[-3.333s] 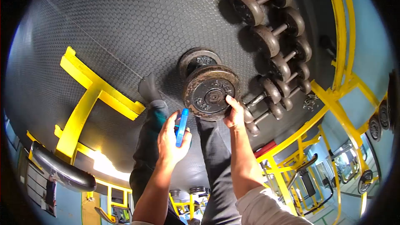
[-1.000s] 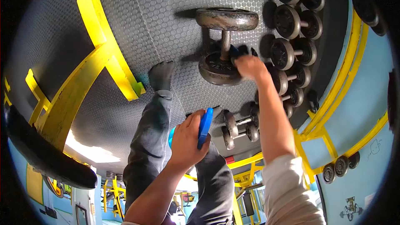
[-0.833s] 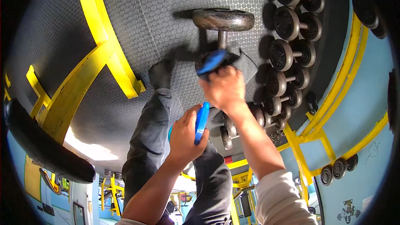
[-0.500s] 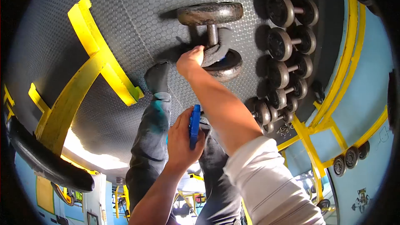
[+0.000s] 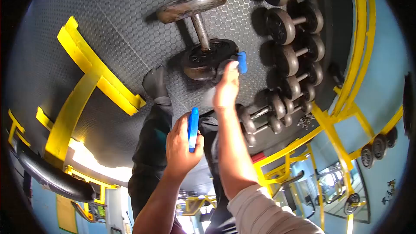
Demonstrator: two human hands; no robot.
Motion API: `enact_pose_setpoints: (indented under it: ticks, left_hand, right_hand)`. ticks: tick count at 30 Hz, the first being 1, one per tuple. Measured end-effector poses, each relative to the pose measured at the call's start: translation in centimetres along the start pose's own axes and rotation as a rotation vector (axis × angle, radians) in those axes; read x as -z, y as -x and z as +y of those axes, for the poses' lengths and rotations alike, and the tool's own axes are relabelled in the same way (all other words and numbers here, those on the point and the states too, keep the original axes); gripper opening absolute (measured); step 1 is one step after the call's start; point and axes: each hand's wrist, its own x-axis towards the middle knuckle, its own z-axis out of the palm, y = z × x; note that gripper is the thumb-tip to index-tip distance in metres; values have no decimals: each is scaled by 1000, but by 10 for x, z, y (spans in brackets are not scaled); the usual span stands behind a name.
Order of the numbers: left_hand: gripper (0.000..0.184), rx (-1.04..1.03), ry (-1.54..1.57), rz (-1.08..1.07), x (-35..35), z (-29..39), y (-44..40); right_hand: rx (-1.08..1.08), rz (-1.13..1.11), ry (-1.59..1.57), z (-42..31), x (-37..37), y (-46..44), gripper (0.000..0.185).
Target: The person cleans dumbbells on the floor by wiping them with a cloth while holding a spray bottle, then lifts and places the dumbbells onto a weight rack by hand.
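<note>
A large worn dumbbell (image 5: 200,32) stands tilted on the dark floor. My right hand (image 5: 227,86) is closed on a dark grey cloth (image 5: 222,68) at the edge of the dumbbell's nearer weight. A blue patch shows at the cloth's far side; whether it is part of the cloth I cannot tell. Below and to the left, my left hand (image 5: 182,145) is wrapped round a narrow blue plastic object (image 5: 193,130), seen from above, its lower part hidden by the hand. It is held apart from the dumbbell, above my legs.
Several dumbbells (image 5: 281,26) stand in a row on the right, beside a yellow frame (image 5: 359,39) along the blue wall. On the left is a yellow metal stand (image 5: 93,67) with a black pad (image 5: 56,175). My foot (image 5: 156,84) is close to the dumbbell.
My right hand has moved the cloth from the dumbbell's handle to the nearer weight's edge. The dumbbell now leans differently in view. The left hand still holds the blue object.
</note>
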Motion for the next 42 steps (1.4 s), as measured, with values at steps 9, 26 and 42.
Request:
enact_pose_setpoints:
  ticks: [9, 26, 42]
  left_hand:
    - [55, -44, -207, 8, -11, -10, 5]
    - [54, -104, -29, 189, -5, -34, 16]
    - [58, -65, 13, 267, 2, -32, 23]
  right_hand:
    - [-618, -61, -679, 13, 1, -80, 60]
    - [-638, 2, -1190, 11, -6, -67, 66]
    - [-1275, 159, -1716, -59, 14, 7, 37]
